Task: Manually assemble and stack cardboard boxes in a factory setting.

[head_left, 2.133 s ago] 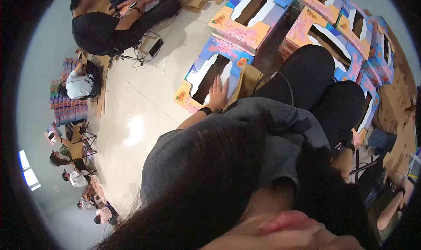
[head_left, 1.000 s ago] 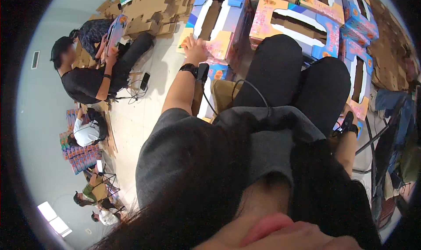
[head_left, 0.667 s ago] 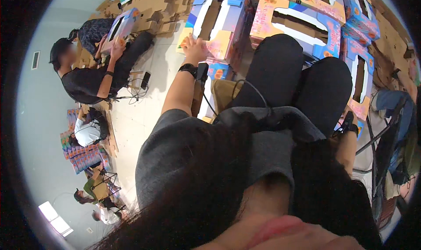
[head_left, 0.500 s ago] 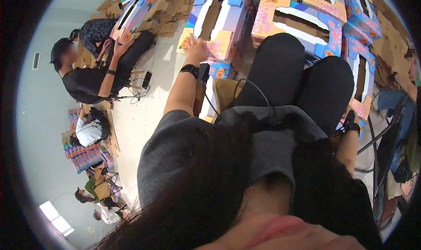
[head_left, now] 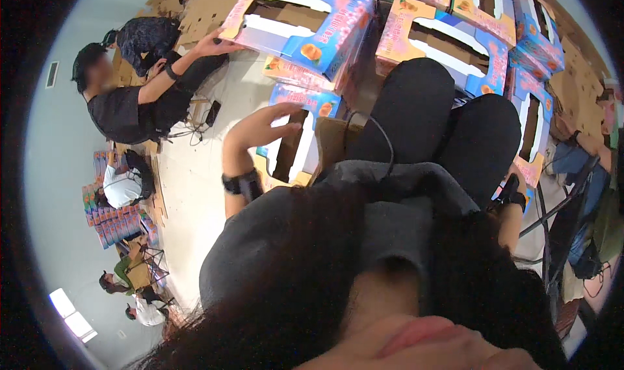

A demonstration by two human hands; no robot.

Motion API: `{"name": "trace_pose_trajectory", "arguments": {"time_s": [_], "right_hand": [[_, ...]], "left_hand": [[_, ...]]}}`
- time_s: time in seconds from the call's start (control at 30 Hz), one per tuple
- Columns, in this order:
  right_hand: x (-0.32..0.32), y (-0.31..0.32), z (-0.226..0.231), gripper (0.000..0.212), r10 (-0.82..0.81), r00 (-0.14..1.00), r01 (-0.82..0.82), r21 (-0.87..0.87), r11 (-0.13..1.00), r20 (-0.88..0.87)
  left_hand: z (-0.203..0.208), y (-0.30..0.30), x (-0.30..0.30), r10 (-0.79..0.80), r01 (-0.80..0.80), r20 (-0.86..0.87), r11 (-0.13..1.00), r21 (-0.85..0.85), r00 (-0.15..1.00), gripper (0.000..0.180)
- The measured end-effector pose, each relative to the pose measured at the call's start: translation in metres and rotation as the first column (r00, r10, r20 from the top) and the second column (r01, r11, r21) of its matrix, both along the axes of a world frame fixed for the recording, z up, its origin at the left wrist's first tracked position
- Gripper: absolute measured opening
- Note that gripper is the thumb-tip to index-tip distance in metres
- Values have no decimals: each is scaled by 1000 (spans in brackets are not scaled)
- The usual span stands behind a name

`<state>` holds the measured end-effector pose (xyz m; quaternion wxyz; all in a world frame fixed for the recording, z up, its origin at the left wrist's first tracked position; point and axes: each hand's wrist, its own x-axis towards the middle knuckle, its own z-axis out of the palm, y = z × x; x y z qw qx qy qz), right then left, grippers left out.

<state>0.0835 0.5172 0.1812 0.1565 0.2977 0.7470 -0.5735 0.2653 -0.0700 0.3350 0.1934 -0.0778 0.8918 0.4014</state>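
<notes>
My left hand [head_left: 270, 124] is raised with its fingers apart and nothing in it, over a carton [head_left: 311, 150] with a cut-out top at my left knee. I cannot tell if the fingertips touch it. Beyond, a co-worker's hand [head_left: 218, 45] holds the edge of another blue, pink and orange carton [head_left: 354, 16], tilted across a carton [head_left: 299, 72] underneath. My right hand [head_left: 515, 180] hangs low beside my right thigh, near a carton [head_left: 534, 123]. Its fingers are mostly hidden.
More printed cartons [head_left: 442, 45] stand in front of my knees and to the right. Flattened cardboard [head_left: 195, 19] covers the floor at the far left. A dark cable [head_left: 383, 133] loops over my lap. Other people sit along the left, near stacked cartons [head_left: 114, 220].
My left hand has come off the far carton and drawn back toward me. The co-worker has moved a carton rightward from their lap onto that one.
</notes>
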Motion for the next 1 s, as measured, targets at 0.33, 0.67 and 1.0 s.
{"name": "trace_pose_trajectory", "arguments": {"time_s": [0.33,0.67,1.0], "right_hand": [[-6,-8,7,33,-7,1000,7,-58,998,11],[13,-25,27,32,-59,997,67,-150,986,59],[3,-49,50,16,-34,983,71,-200,977,179]], "left_hand": [[-14,-12,-42,48,-82,-425,995,-60,904,49],[-88,2,-178,98,-289,-305,671,-683,947,87],[-101,-13,-170,18,-390,-509,666,-636,860,81]]}}
